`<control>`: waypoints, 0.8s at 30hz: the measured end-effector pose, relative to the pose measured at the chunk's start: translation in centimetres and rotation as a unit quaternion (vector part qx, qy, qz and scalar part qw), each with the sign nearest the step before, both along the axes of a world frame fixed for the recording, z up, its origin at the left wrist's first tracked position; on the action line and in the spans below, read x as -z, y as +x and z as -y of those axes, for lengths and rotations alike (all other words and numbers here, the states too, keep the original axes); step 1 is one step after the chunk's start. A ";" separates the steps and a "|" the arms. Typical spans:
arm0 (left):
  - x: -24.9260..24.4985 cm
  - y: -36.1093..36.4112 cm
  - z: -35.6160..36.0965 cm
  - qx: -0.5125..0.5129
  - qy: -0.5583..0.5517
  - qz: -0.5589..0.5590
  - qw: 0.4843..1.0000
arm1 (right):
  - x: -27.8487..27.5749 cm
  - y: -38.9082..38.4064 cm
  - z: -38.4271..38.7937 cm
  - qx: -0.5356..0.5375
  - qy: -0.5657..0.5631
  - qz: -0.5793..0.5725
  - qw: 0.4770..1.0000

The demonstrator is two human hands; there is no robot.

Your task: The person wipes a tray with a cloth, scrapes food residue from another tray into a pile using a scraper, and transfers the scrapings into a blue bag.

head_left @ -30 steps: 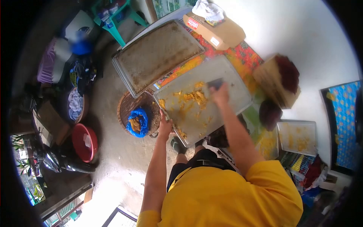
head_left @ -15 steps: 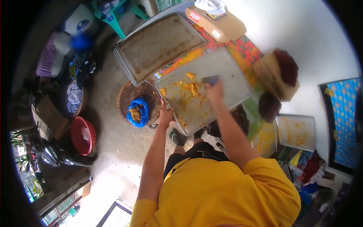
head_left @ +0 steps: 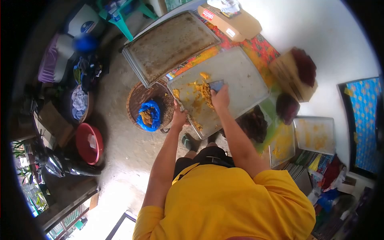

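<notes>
A large metal tray (head_left: pixel 246 76) lies slanted before me, with clumps of orange-yellow mush (head_left: pixel 205 94) and smears on its left half. My right hand (head_left: pixel 221 98) is closed around a flat scraper (head_left: pixel 216 85), whose grey blade rests at the edge of the mush. At the tray's near left edge, my left hand (head_left: pixel 179 116) grips the rim. Just left of that hand stands a round woven basket (head_left: pixel 133 97). Inside the basket sits an open blue plastic bag (head_left: pixel 155 121) with more orange-brown mush in it.
Stacked, stained trays (head_left: pixel 172 46) lie beyond the basket. A cardboard box (head_left: pixel 236 26) stands at the back of the table. Two mush-smeared trays, one leaning by the wall (head_left: pixel 315 134), are at right. A red basin (head_left: pixel 89 144) sits on the floor at left.
My right hand has moved left with the scraper, pushing mush toward the tray's left side. My left hand stays on the rim. The view has shifted slightly.
</notes>
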State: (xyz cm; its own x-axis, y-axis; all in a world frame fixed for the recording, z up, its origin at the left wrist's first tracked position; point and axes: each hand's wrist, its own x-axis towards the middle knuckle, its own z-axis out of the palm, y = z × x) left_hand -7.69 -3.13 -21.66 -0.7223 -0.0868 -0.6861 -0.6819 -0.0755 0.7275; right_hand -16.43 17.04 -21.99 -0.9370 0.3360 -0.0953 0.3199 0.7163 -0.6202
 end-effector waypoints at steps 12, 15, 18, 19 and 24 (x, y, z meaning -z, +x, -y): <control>0.2 -0.1 0.5 0.013 -0.001 -0.015 1.000 | 0.1 -11.6 -3.7 -0.040 0.112 0.000 0.993; 0.4 0.2 0.7 0.019 0.000 -0.014 1.000 | 0.6 -8.8 -0.5 -0.160 0.096 0.000 0.983; 0.5 -0.2 0.7 0.028 -0.007 -0.018 0.999 | 1.7 -7.8 -1.7 -0.156 0.076 -0.028 0.984; 0.4 -0.1 0.7 0.027 -0.008 -0.021 0.999 | 1.6 -7.7 -2.5 -0.137 0.066 -0.039 0.988; 0.7 0.0 0.8 0.042 -0.020 -0.007 0.999 | 0.5 -9.3 -3.1 -0.071 0.116 -0.009 0.991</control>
State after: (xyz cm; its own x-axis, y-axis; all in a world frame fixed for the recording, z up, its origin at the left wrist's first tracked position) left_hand -7.73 -3.98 -22.31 -0.7378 -0.0531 -0.6729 -0.6742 0.0107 0.7384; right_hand -25.71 20.14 -22.54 -0.9771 0.2124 -0.0130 0.1964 0.8766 -0.4394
